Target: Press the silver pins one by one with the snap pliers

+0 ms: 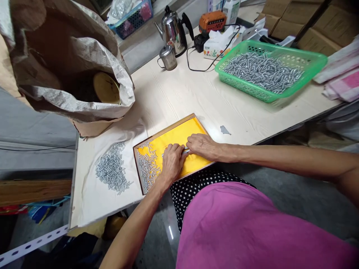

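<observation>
My left hand [173, 160] and my right hand [204, 147] meet over a shallow tray [164, 133] with a yellow bottom. Both sets of fingers are curled on a thin bluish-grey strip [186, 151], mostly hidden by the hands, so its kind is unclear. Small silvery metal pins [148, 166] lie scattered in the left end of the tray. Left of the tray, a heap of similar pins [112, 169] rests on a white cloth [91, 201].
A green basket [311, 61] full of metal pins stands at the back right. At the left is a big open paper sack [106, 112] with a yellowish round thing inside. Behind are a steel kettle [174, 33], a lidded metal cup [169, 59], an orange battery [212, 21] and a black cable.
</observation>
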A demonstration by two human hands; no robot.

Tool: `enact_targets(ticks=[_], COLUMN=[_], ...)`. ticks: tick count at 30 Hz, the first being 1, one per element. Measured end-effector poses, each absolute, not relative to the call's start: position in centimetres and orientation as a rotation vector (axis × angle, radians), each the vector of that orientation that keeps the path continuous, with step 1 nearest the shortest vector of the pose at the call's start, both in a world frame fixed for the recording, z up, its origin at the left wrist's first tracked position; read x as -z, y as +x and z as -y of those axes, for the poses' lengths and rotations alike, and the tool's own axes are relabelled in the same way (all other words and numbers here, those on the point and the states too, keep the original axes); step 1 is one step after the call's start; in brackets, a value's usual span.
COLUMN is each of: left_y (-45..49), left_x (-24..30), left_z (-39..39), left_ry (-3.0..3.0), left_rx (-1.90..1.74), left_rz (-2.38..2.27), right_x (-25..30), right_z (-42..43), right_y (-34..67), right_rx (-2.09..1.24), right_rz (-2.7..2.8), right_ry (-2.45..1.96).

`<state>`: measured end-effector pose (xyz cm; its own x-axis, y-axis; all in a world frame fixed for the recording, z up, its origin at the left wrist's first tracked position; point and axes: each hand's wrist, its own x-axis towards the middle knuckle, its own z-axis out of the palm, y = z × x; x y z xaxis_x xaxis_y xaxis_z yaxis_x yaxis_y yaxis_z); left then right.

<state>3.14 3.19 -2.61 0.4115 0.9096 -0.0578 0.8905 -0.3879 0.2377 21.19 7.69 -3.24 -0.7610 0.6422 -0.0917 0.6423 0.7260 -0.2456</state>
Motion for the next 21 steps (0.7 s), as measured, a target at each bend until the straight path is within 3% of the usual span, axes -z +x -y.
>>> enact_targets(ticks=[10,17,21], left_y=[3.3,5.4,3.6], left_x=[2.8,2.9,2.1], left_z=[-1.1,1.0,1.6], left_ry=[2.579,2.578,2.547], left_rx=[-0.253,0.034,-0.19], left_rz=[-1.607,-1.53,-1.59], right_x=[4.0,5.8,6.7], right_z=[-10.2,-14.1,-14.3], right_y=[23.6,22.2,21.5], right_rx=[0.413,0.154,0.031], right_rz=[-3.094,-3.24,-3.278], right_ry=[0.991,0.993,0.989])
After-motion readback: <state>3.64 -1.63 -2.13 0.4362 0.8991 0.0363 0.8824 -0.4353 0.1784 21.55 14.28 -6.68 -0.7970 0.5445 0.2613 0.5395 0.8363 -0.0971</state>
